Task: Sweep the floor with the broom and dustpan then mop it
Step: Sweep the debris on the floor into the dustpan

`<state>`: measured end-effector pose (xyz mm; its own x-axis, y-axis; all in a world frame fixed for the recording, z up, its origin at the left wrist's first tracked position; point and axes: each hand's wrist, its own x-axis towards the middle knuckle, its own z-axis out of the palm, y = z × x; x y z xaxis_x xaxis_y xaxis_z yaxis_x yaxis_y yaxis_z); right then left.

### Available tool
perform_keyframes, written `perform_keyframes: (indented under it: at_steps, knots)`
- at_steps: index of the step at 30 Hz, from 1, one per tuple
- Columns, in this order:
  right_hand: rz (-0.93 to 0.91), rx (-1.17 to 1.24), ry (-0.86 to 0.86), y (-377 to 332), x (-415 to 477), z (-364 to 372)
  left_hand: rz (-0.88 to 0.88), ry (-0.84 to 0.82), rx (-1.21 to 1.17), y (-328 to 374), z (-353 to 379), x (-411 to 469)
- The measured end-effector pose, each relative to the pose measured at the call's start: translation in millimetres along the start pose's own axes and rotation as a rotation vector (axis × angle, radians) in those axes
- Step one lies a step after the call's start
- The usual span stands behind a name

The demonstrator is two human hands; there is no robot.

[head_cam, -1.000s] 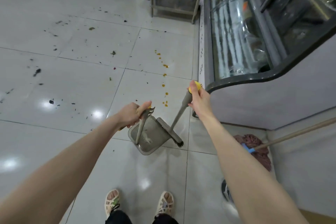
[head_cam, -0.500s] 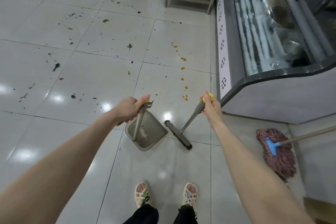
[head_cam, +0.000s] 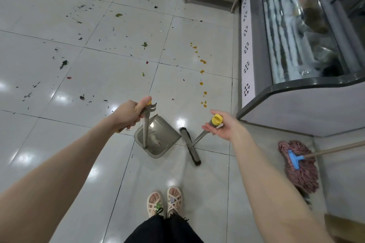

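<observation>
The left hand (head_cam: 128, 114) gripped the upright handle of the grey plastic dustpan (head_cam: 159, 137); the right hand (head_cam: 225, 128), fingers nearly straight, cradled the yellow-capped grey broom (head_cam: 192, 150), bristles on the near floor (head_cam: 79, 144). Probably light and stiff: grip below the cap

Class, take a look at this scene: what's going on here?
A person stands on a tiled floor, seemingly about to sweep. The left hand grips the upright handle of the dustpan, which rests on the floor. The yellow-capped handle of the broom rests in the loosely open right hand, its brush on the floor beside the pan. Dark debris and orange drops lie ahead, unswept. A mop lies by the display case, untouched.
</observation>
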<state>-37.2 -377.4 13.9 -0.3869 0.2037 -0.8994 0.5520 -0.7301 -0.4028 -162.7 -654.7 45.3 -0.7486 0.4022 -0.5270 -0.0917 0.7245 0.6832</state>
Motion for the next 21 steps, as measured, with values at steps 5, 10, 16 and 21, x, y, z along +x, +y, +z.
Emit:
perform_keyframes:
  at_steps: [5,10,16,21]
  knots:
    - [0.039,-0.031,-0.034,10.2,11.8,4.2,0.0,0.016,-0.011,0.1,0.8,-6.9]
    - [0.016,-0.039,-0.02,-5.4,6.1,-0.9,-0.002,0.032,-0.014,0.6,0.0,-13.2]
    - [-0.036,-0.182,0.006,7.2,2.1,-0.3,0.009,0.042,-0.002,-5.9,0.0,-18.9]
    - [-0.067,-0.184,0.102,32.0,22.5,9.5,0.013,0.044,-0.001,-20.6,-17.2,-15.8]
